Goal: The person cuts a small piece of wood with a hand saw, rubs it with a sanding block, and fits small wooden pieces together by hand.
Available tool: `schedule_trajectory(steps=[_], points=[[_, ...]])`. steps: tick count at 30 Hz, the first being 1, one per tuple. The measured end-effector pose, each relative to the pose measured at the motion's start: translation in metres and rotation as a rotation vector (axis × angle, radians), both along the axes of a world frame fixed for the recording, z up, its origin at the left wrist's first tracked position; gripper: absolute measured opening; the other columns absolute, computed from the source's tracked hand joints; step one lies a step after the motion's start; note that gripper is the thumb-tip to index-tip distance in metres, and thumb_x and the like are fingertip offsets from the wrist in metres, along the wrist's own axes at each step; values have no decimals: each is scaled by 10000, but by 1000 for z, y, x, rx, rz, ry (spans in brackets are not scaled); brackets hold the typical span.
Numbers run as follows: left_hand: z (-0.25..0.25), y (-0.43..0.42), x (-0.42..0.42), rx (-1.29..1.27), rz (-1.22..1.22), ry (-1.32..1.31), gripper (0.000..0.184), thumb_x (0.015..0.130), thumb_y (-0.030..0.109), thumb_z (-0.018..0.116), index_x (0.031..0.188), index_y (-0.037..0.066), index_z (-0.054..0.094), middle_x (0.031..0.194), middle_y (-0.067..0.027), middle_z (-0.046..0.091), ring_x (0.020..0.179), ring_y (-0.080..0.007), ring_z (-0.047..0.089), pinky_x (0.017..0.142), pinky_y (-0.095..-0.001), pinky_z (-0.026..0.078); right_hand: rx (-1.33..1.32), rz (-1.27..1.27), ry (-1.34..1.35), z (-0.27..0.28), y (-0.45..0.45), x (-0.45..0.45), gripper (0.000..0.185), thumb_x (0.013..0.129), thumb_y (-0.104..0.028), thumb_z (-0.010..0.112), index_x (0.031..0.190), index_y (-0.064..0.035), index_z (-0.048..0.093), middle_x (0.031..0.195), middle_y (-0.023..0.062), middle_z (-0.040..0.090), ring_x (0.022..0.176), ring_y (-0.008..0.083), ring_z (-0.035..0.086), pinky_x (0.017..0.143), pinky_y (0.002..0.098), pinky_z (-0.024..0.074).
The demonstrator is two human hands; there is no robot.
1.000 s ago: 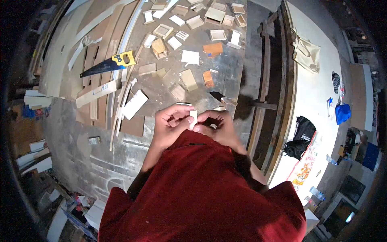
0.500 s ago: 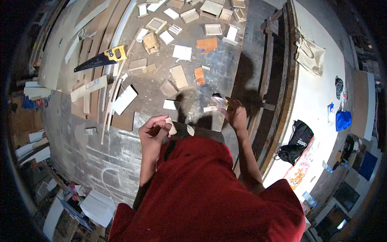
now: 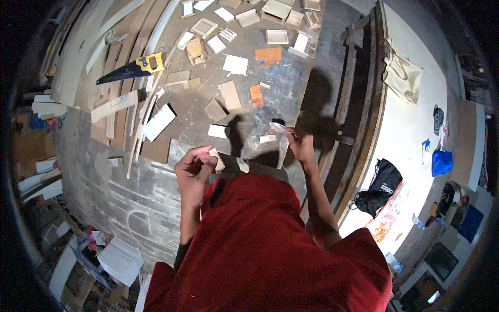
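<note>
My left hand (image 3: 191, 174) is closed, pinching a small pale wood block (image 3: 217, 159) between thumb and fingers, just in front of the red shirt. My right hand (image 3: 302, 147) is closed around a slim, whitish object (image 3: 279, 128) whose narrow end points left over the work surface; its exact kind is unclear. A small light wood piece (image 3: 243, 165) lies between the hands, near the shirt. Just left of the right hand, another small wood strip (image 3: 267, 139) rests on the grey surface, and a white-faced piece (image 3: 219, 131) lies beyond the left hand.
A yellow-handled handsaw (image 3: 132, 69) lies on boards at the left. Small wooden boxes, frames and panels, including an orange-brown piece (image 3: 267, 56), are scattered ahead. On the right, beyond dark beams, a white tabletop (image 3: 416, 114) bears a black drawstring bag (image 3: 382, 187) and a cream tote (image 3: 403, 78).
My right hand has turned the whitish object, and its fingers have drawn in around it. My left hand keeps its pinch on the wood block, shifting slightly left. The view has moved a little.
</note>
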State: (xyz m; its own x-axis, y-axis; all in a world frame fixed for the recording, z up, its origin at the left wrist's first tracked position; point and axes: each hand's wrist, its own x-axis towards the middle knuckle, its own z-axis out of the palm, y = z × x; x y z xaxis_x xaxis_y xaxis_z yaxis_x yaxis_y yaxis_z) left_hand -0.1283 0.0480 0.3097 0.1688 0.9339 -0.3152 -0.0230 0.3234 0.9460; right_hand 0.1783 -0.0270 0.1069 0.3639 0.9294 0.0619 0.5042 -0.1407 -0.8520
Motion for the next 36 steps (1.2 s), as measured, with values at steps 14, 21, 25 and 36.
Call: schedule_trajectory(steps=[14,21,25,36], points=[[1,9,5,16,11,-30,261,850,-6,717,1107,-1,673,860,-14,659,754,-76,608,666,-232,508,-47,89,-224,13,10,-2,96,874,-64,647,902,28,644,807,237,642,758,429,645,625,415,505],[1,24,1,90,5,22,254,842,7,734,1093,-9,696,813,-17,672,693,-59,592,627,-210,475,-124,125,-315,14,12,-1,103,865,-60,636,920,23,606,848,220,631,782,443,629,645,451,498],[-1,34,-9,94,-76,-2,261,844,-20,718,1103,-22,694,738,-14,665,641,-41,566,595,-193,430,-228,228,-266,5,11,7,293,807,-163,655,1066,-33,611,974,202,625,874,432,598,738,489,453],[-2,71,-37,89,-102,-62,269,851,-42,694,1119,-19,687,833,-16,667,694,-35,577,608,-196,482,-205,48,-13,15,9,-19,230,870,52,536,1098,56,504,942,192,660,826,304,711,668,386,572]])
